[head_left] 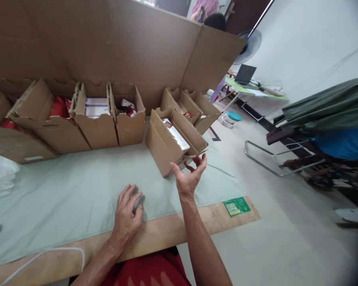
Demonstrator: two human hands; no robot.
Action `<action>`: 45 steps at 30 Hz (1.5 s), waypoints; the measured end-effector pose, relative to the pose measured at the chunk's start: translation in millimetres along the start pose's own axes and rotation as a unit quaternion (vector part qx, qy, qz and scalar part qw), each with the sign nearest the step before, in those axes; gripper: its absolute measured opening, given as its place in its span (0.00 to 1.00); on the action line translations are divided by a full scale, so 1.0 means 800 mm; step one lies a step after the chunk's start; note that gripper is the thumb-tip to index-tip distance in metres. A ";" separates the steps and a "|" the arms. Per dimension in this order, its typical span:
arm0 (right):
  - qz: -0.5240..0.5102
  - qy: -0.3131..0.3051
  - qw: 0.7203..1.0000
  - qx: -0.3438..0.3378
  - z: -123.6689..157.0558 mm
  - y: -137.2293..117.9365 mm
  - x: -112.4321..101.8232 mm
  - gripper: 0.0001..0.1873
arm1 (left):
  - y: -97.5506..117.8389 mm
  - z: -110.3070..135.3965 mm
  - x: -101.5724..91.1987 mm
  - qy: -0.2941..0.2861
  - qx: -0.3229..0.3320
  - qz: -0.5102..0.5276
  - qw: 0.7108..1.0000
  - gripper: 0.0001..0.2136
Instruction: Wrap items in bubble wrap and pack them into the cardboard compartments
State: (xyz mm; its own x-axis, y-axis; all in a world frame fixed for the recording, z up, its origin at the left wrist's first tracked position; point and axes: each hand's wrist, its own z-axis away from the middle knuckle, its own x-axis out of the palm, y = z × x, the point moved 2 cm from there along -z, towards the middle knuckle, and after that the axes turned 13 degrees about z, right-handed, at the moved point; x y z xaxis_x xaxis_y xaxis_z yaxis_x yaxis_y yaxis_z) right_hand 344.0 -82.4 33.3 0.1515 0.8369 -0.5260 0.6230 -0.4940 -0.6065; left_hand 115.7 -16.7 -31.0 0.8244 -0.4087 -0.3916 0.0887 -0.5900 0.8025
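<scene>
My left hand (127, 214) lies palm down on the pale green cloth (77, 190), fingers curled over something small that I cannot make out. My right hand (189, 174) is raised just in front of a tilted cardboard box (164, 145) that holds white packets (176, 135). Its fingers are spread and curved, with nothing in them, and the fingertips are close to the box's near corner.
A row of open cardboard boxes (95, 119) with red and white packets lines the back of the table, before a tall cardboard wall (113, 43). A green card (236, 206) lies at the table's right corner. A white cable (44, 254) runs near the front edge. Chairs, a fan and a laptop stand right.
</scene>
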 end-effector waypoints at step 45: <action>0.193 -0.317 0.896 -0.243 -0.122 -0.193 0.104 0.11 | -0.003 -0.001 -0.008 0.088 -0.133 0.127 0.979 0.22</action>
State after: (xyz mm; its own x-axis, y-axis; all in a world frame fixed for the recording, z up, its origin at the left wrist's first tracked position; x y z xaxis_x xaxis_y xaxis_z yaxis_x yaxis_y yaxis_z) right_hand 335.6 86.8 141.4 0.0577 0.2466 -0.9674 0.9021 -0.4280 -0.0553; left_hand 110.9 -11.8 -30.2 0.9204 -0.3785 -0.0982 -0.0097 -0.2730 0.9620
